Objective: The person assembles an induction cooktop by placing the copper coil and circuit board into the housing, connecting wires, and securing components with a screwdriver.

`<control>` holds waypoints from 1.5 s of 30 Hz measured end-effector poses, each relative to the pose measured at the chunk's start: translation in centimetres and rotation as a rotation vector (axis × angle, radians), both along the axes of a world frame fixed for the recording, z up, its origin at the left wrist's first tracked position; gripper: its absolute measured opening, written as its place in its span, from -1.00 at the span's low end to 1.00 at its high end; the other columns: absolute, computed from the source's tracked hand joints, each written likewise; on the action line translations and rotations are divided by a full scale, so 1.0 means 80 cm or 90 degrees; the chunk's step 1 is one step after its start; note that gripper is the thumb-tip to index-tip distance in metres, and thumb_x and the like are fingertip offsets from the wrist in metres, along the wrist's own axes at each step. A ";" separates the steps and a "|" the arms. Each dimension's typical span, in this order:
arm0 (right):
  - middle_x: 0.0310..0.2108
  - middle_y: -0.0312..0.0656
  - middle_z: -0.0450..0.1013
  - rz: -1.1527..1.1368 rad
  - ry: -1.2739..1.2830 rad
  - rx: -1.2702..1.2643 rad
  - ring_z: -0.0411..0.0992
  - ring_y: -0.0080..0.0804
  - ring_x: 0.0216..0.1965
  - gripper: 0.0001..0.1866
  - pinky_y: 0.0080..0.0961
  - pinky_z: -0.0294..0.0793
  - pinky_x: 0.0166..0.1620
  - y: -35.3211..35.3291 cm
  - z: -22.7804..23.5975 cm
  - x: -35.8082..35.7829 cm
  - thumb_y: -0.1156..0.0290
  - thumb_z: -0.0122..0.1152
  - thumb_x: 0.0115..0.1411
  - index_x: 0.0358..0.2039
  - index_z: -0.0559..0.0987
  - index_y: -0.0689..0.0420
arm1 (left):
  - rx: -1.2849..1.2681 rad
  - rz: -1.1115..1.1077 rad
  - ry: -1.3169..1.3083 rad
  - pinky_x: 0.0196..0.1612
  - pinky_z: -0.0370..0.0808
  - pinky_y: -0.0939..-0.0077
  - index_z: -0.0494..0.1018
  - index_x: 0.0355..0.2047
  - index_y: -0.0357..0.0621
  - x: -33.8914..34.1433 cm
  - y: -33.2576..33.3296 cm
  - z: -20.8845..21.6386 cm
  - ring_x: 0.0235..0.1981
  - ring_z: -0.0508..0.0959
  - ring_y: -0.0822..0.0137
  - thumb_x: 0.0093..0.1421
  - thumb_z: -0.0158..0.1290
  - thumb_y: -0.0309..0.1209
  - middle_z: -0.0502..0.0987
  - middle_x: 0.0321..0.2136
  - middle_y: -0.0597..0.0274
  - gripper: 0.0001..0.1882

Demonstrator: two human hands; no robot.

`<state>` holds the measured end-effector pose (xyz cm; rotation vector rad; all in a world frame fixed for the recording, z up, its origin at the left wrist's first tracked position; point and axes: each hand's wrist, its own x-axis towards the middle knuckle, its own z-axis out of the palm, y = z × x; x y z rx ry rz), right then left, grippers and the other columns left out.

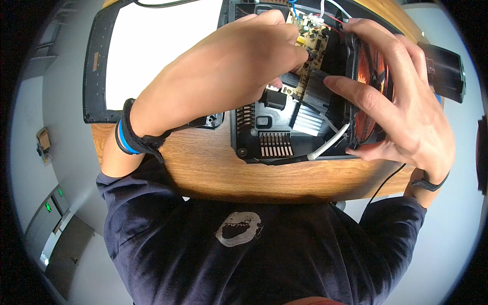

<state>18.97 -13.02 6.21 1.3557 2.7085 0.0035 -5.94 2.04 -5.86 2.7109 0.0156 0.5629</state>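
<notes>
The copper coil [365,91], at two o'clock, stands tilted on its edge by the black housing [248,141]; its long axis runs twelve to six, its copper face toward three. The right hand [412,101], widely spread, grips its rim. The left hand [269,51] curls over the circuit board [315,48]; its hold cannot be told.

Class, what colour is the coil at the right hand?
The coil is copper-orange; the head view shows it best.

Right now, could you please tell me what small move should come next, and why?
I would probably steady the copper coil with the right hand: that hand spans it, it seems tipped up nearly on edge, and the left hand is at the circuit board beside it.
</notes>
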 end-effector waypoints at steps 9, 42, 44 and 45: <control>0.51 0.27 0.33 -0.009 -0.026 0.013 0.40 0.25 0.42 -0.14 0.13 0.36 0.41 -0.004 0.013 0.004 -0.26 0.55 -0.05 0.17 0.77 0.07 | 0.055 -0.007 0.051 0.03 0.59 0.28 0.60 -0.13 -0.24 0.008 -0.006 0.035 -0.05 0.64 0.16 0.23 0.28 -0.59 0.63 -0.17 0.08 -0.80; 0.42 0.30 0.34 -0.039 0.139 -0.130 0.33 0.30 0.52 0.03 0.25 0.36 0.38 -0.003 -0.001 -0.017 0.24 0.73 -0.59 0.14 0.76 0.10 | 0.074 -0.006 0.127 0.68 0.21 -0.14 0.69 -0.07 -0.30 0.008 -0.051 0.016 0.32 0.48 -0.04 0.12 0.47 -0.18 0.57 0.06 0.04 -0.51; 0.42 0.31 0.34 -0.035 0.149 -0.128 0.33 0.31 0.52 0.02 0.28 0.36 0.37 -0.005 -0.004 -0.017 0.24 0.73 -0.58 0.13 0.76 0.10 | 0.081 -0.001 0.134 0.67 0.22 -0.14 0.68 -0.09 -0.31 0.007 -0.053 0.018 0.31 0.48 -0.05 0.13 0.47 -0.17 0.57 0.05 0.02 -0.51; 0.42 0.31 0.34 -0.032 0.149 -0.128 0.33 0.31 0.52 0.01 0.28 0.36 0.37 -0.004 -0.004 -0.017 0.24 0.73 -0.57 0.12 0.76 0.10 | 0.078 0.003 0.131 0.67 0.22 -0.14 0.68 -0.10 -0.31 0.008 -0.055 0.017 0.31 0.48 -0.05 0.13 0.47 -0.17 0.57 0.04 0.00 -0.52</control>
